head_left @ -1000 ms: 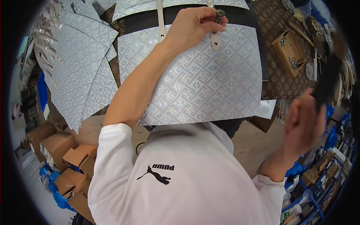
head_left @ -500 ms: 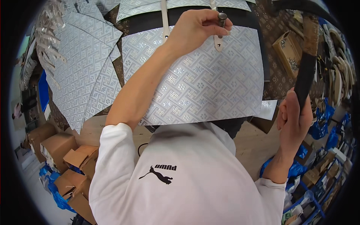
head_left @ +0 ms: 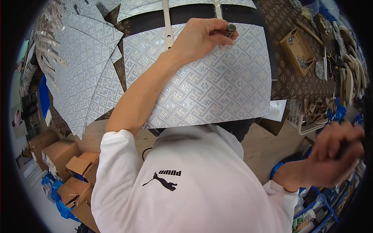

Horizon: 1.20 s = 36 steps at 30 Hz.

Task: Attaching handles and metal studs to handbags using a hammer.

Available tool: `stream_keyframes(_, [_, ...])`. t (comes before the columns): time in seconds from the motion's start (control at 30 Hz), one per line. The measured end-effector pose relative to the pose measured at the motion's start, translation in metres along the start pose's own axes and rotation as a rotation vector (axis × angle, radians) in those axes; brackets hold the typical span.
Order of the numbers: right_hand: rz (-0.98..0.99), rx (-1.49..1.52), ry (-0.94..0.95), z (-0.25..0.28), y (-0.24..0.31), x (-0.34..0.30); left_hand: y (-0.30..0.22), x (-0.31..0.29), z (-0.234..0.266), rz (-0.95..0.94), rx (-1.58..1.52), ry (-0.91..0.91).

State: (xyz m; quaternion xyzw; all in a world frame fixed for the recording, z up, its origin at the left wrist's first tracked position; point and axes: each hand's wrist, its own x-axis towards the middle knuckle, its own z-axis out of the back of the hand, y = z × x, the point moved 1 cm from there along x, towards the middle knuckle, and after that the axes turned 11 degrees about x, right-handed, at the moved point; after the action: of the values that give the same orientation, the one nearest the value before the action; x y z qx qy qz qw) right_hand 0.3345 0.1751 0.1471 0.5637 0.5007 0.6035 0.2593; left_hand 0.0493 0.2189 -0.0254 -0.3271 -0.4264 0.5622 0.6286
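Note:
My left hand (head_left: 206,38) pinches a short, round metal punch (head_left: 231,28), standing almost upright over the end of a pale strap (head_left: 218,11). That strap end lies on a silver-grey patterned sheet (head_left: 217,85) and is partly hidden by my fingers. To its left, a second pale strap (head_left: 168,29) with small metal studs reaches onto the same sheet. Far out to the right, my right hand (head_left: 334,155) is raised and smeared by motion, its fingers closed round the hammer's dark handle. The hammer's head cannot be made out now.
More patterned sheets (head_left: 87,58) lie at the left, beside a bundle of pale straps (head_left: 44,42). A small wooden box (head_left: 297,50) with metal bits sits on the brown table cover (head_left: 285,87) at right. Cardboard boxes (head_left: 60,151) stand on the floor at lower left.
My right hand has swung outward to the right, carrying the hammer away from above the table. My left hand and the punch have shifted slightly nearer, together with the sheet's view.

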Motion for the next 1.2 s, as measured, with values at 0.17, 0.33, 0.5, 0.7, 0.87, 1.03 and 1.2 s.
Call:
stream_keyframes(0.17, [-0.429,-0.619,0.377,0.001,-0.092,-0.017,0.007,-0.004,-0.003,-0.024,-0.059,-0.089])
stream_keyframes(0.33, [-0.458,-0.500,0.052,0.007,-0.061,-0.023,0.003,-0.010,0.015,0.012,-0.066,-0.021])
stream_keyframes(0.5, [-0.433,-0.161,-0.194,0.029,-0.060,-0.019,-0.003,-0.038,0.091,0.238,-0.064,-0.193])
stream_keyframes(0.7, [-0.523,-0.115,-0.260,0.038,-0.081,-0.014,0.003,-0.073,0.100,0.286,0.912,-0.076])
stream_keyframes(0.87, [-0.497,-0.125,-0.275,0.042,-0.085,-0.012,-0.014,-0.052,0.134,0.329,0.897,0.020])
stream_keyframes(1.03, [-0.472,-0.101,-0.406,0.048,-0.088,-0.015,-0.071,0.033,0.200,0.258,1.118,-0.260])
stream_keyframes(1.2, [-0.417,-0.164,-0.427,0.047,-0.087,-0.023,-0.041,0.074,0.247,0.227,1.233,-0.465])
